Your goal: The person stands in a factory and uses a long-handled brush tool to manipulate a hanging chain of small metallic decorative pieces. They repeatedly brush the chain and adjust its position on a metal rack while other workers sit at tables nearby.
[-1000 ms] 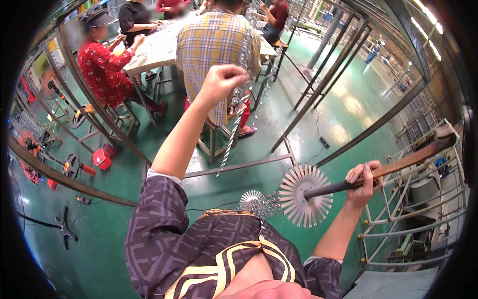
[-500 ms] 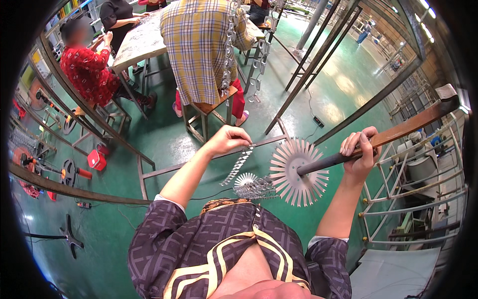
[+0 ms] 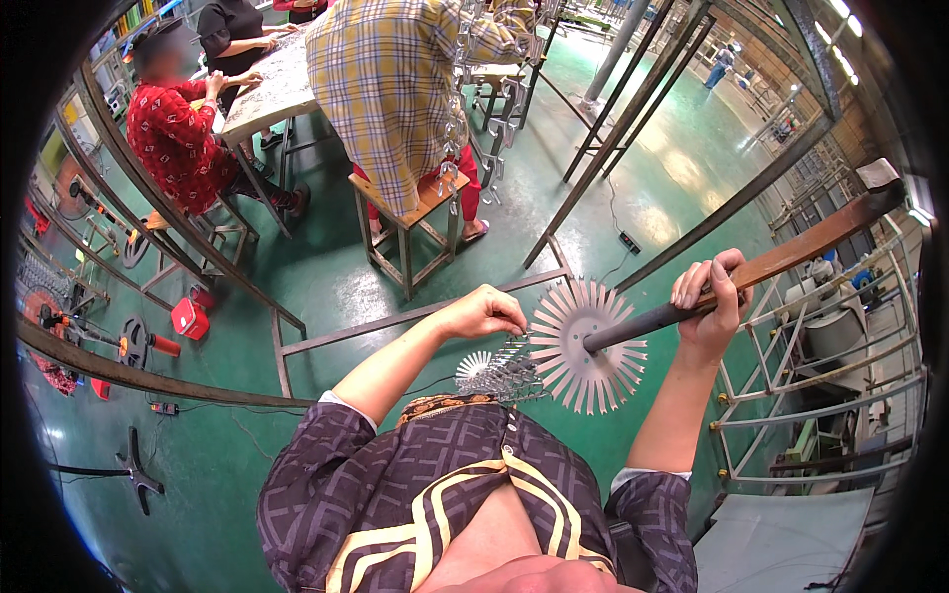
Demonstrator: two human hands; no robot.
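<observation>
My left hand (image 3: 486, 312) is pinched on the top of a strip of small metal pieces (image 3: 511, 349), which hangs close to the left edge of a slotted metal disc (image 3: 615, 380). The disc has many notched fingers round its rim and sits on the end of a dark rod (image 3: 643, 323). My right hand (image 3: 714, 298) wraps round this rod where it meets a brown bar (image 3: 806, 244). Behind the strip, below my left hand, lies a bundle of similar metal pieces (image 3: 506, 382) beside a smaller, pale slotted disc (image 3: 476, 368).
Metal frame bars (image 3: 395, 323) surround me. Ahead, a person in a plaid shirt (image 3: 381, 89) sits on a wooden stool (image 3: 407, 219), with chains of metal pieces (image 3: 506, 109) hanging nearby. Others work at a table (image 3: 259, 117). A red container (image 3: 191, 318) stands on the floor at left.
My left hand has moved right and slightly down with the strip, bringing it close to the larger disc. My right hand and the rod have barely shifted. The person in plaid has leaned forward.
</observation>
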